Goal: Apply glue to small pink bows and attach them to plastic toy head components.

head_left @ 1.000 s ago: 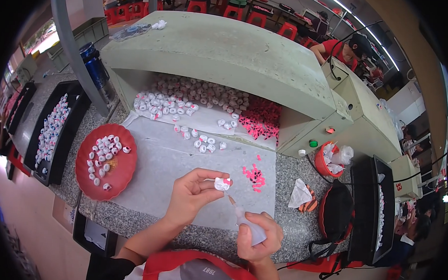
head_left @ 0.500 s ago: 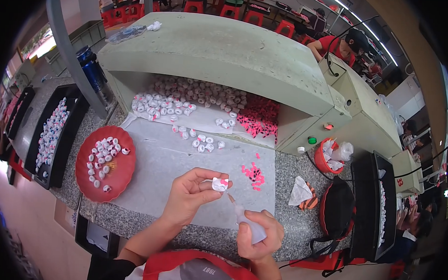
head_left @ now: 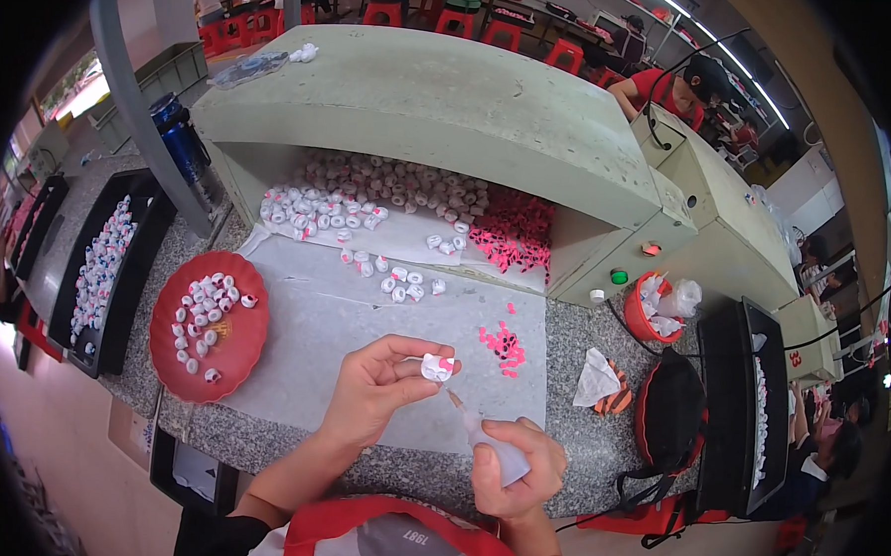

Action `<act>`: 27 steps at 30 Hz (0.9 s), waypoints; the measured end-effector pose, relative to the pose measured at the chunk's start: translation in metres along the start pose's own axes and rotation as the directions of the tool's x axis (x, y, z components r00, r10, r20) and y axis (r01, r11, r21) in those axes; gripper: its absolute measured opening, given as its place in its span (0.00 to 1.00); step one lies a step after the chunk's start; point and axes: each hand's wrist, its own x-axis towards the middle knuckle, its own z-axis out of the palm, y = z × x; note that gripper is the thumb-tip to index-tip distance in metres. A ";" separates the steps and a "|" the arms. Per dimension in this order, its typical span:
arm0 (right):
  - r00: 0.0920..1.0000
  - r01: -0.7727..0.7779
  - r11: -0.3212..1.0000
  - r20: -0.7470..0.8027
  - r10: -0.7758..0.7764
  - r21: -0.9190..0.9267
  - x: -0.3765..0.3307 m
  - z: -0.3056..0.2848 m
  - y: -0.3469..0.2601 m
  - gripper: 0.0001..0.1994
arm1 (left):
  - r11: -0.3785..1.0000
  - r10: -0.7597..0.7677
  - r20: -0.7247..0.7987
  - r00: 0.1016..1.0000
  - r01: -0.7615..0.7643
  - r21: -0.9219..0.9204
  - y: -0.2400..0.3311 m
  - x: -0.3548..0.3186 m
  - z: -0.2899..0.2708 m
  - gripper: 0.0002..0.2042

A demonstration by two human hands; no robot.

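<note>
Between the thumb and fingers of my left hand [head_left: 373,386] is a small white ring-shaped piece [head_left: 437,368] with a pink patch on it. My right hand [head_left: 522,470] grips a translucent squeeze bottle [head_left: 498,451], its thin brownish nozzle pointing up and left toward the white piece, a little apart from it. Beyond my hands, small pink pieces [head_left: 503,348] lie scattered on the white paper sheet [head_left: 308,342]. Several more white pieces [head_left: 401,284] rest at the sheet's far side.
A red scalloped plate [head_left: 168,360] of white pieces stands at the left, near a filled black tray [head_left: 70,336]. Behind the sheet is a pale green open-fronted metal box [head_left: 414,88] heaped inside. On the right are a red cup [head_left: 642,326] and a black bag [head_left: 670,412].
The bottle's nozzle has drawn slightly down and away from the white piece, so a wider gap shows between them. My left hand has hardly moved.
</note>
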 end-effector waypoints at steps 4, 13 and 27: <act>1.000 0.007 1.000 -0.015 -0.006 0.012 0.000 0.001 0.000 0.10 | 1.000 -0.008 0.004 1.000 0.008 -0.003 0.001 0.000 0.000 0.17; 0.876 -0.458 0.867 -0.064 0.478 0.196 -0.014 0.001 0.009 0.15 | 1.000 0.004 -0.046 0.999 -0.003 0.023 -0.006 0.004 -0.008 0.16; 0.643 -0.445 0.542 0.167 0.747 -0.712 -0.005 0.051 0.169 0.13 | 0.997 -0.005 -0.132 0.991 0.016 0.081 -0.030 0.010 -0.029 0.16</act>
